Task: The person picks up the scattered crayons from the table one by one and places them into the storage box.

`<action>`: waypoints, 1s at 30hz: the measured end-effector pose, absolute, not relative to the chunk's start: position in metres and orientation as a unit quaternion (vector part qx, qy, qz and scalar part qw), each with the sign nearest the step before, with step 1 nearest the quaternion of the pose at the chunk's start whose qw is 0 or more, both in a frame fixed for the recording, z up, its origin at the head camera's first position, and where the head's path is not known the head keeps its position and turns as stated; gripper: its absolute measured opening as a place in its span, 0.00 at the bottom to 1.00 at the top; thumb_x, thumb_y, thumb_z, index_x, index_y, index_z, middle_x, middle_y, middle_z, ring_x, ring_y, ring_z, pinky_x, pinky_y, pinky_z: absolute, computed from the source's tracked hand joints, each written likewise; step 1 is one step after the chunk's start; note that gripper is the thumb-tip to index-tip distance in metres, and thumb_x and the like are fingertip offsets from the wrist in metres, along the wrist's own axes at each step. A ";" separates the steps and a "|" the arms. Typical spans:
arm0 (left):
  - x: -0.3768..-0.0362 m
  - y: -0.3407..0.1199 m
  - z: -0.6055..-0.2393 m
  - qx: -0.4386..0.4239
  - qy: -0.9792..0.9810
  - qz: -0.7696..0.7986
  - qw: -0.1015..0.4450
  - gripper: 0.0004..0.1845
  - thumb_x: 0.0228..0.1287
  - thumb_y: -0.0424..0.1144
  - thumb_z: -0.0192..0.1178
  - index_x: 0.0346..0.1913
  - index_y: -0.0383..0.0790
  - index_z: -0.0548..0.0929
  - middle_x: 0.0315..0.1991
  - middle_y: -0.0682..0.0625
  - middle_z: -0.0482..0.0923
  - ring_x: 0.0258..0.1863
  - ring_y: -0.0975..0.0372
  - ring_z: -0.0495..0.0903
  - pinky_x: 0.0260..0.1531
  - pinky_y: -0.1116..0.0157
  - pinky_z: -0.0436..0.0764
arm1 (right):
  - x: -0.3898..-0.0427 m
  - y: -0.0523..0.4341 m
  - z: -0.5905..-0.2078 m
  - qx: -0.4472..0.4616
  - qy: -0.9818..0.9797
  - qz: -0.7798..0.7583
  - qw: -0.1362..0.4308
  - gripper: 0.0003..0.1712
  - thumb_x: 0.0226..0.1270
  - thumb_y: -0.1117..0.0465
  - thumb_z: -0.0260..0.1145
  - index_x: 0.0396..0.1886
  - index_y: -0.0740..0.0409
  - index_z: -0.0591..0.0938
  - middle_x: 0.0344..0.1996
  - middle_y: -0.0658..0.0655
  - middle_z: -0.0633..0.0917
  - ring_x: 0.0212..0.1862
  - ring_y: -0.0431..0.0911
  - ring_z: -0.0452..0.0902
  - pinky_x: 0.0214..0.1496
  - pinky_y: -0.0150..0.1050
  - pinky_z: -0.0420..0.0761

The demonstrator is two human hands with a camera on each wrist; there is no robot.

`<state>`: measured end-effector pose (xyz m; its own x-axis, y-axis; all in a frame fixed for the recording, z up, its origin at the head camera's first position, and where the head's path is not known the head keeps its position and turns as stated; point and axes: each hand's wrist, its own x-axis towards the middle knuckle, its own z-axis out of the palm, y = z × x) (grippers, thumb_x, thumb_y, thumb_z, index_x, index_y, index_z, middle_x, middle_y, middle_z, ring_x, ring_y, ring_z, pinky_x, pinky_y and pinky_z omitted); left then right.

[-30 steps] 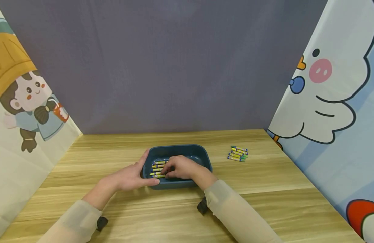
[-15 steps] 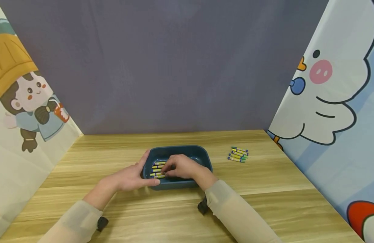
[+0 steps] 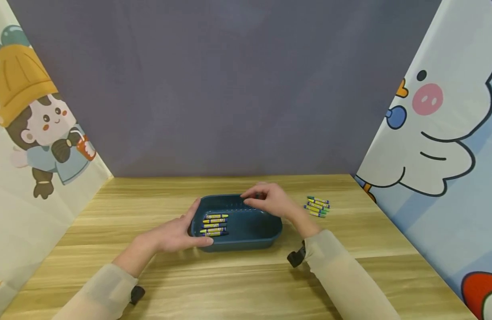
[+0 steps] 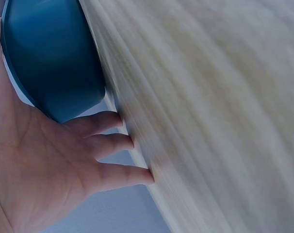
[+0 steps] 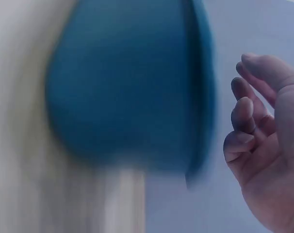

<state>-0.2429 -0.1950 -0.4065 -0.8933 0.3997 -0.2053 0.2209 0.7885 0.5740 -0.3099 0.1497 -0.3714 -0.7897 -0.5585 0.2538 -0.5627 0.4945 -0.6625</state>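
A dark blue tray (image 3: 246, 244) stands on the table, with several yellow-wrapped crayons (image 3: 214, 226) side by side in its left part. My left hand (image 3: 171, 234) spans the tray's left end, thumb along the front rim and a finger at the back left corner. In the left wrist view, the left hand (image 4: 50, 160) has its other fingers straight, their tips at the tabletop. Above the tray's right half is my right hand (image 3: 271, 200), fingers loosely bent. Nothing shows between the fingers of the right hand (image 5: 268, 131) in the right wrist view, beside the blurred tray wall (image 5: 127, 92).
To the right of the tray, several more crayons (image 3: 318, 207) lie in a slanted group on the wooden table (image 3: 214, 284). A grey panel (image 3: 238, 89) rises behind the table. Cartoon-printed sheets (image 3: 430, 155) flank both sides.
My right hand has let go of the crayons and moved up and right, out from the tray's left part, uncovering the row there. My left hand has stayed at the tray's end.
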 end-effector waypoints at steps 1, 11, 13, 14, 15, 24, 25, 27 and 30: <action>-0.243 -0.195 -0.407 0.167 0.933 0.277 0.158 0.74 0.63 0.78 0.68 0.90 0.55 0.25 0.81 0.22 0.64 0.76 0.34 0.73 0.72 0.36 0.75 | -0.312 0.162 -0.370 0.306 -0.870 0.386 0.010 0.13 0.78 0.55 0.75 0.57 0.51 0.94 0.46 0.53 0.91 0.33 0.42 0.78 0.35 0.37 0.78; -0.243 -0.193 -0.406 0.174 0.933 0.271 0.158 0.74 0.64 0.80 0.65 0.89 0.56 0.22 0.82 0.22 0.61 0.81 0.32 0.66 0.77 0.35 0.69 | -0.341 0.301 -0.389 0.176 -0.914 0.365 0.024 0.18 0.84 0.50 0.68 0.63 0.54 0.91 0.50 0.62 0.92 0.37 0.63 0.81 0.33 0.41 0.80; -0.243 -0.193 -0.406 0.173 0.934 0.271 0.159 0.74 0.64 0.79 0.65 0.89 0.56 0.22 0.82 0.22 0.62 0.81 0.32 0.67 0.77 0.35 0.69 | -0.345 0.323 -0.395 0.165 -0.922 0.349 0.021 0.19 0.85 0.51 0.67 0.64 0.56 0.90 0.54 0.63 0.91 0.39 0.60 0.83 0.38 0.44 0.83; -0.243 -0.193 -0.406 0.173 0.934 0.270 0.159 0.74 0.64 0.79 0.65 0.89 0.55 0.22 0.81 0.22 0.62 0.81 0.32 0.67 0.76 0.35 0.69 | -0.347 0.332 -0.398 0.163 -0.927 0.338 0.019 0.19 0.86 0.52 0.66 0.65 0.57 0.89 0.55 0.63 0.91 0.42 0.58 0.84 0.41 0.45 0.84; -0.243 -0.193 -0.406 0.174 0.934 0.270 0.158 0.74 0.65 0.79 0.66 0.89 0.55 0.22 0.81 0.22 0.62 0.81 0.32 0.67 0.76 0.35 0.70 | -0.348 0.341 -0.400 0.161 -0.930 0.331 0.017 0.19 0.86 0.54 0.66 0.65 0.59 0.89 0.57 0.64 0.90 0.45 0.57 0.86 0.44 0.47 0.86; -0.244 -0.194 -0.407 0.178 0.931 0.278 0.154 0.74 0.65 0.77 0.67 0.90 0.52 0.23 0.79 0.23 0.67 0.78 0.35 0.72 0.76 0.37 0.71 | -0.357 0.380 -0.415 0.153 -0.946 0.286 -0.011 0.16 0.85 0.62 0.65 0.63 0.61 0.90 0.64 0.70 0.88 0.60 0.64 0.87 0.56 0.54 0.87; -0.244 -0.194 -0.407 0.179 0.931 0.279 0.153 0.74 0.65 0.77 0.67 0.90 0.52 0.23 0.79 0.23 0.67 0.78 0.35 0.72 0.76 0.37 0.71 | -0.358 0.383 -0.416 0.151 -0.947 0.283 -0.013 0.16 0.84 0.62 0.66 0.63 0.60 0.91 0.65 0.70 0.87 0.61 0.65 0.86 0.56 0.53 0.87; -0.244 -0.194 -0.407 0.181 0.930 0.280 0.152 0.74 0.65 0.77 0.68 0.90 0.52 0.23 0.78 0.23 0.68 0.78 0.35 0.73 0.76 0.37 0.71 | -0.359 0.386 -0.419 0.147 -0.951 0.272 -0.016 0.16 0.84 0.61 0.66 0.62 0.59 0.91 0.66 0.70 0.87 0.63 0.67 0.85 0.55 0.53 0.86; -0.244 -0.195 -0.407 0.181 0.931 0.279 0.151 0.74 0.65 0.77 0.67 0.90 0.52 0.23 0.78 0.23 0.68 0.78 0.35 0.72 0.76 0.37 0.71 | -0.361 0.389 -0.423 0.147 -0.953 0.265 -0.017 0.15 0.83 0.61 0.67 0.61 0.57 0.92 0.66 0.70 0.87 0.65 0.69 0.83 0.57 0.55 0.85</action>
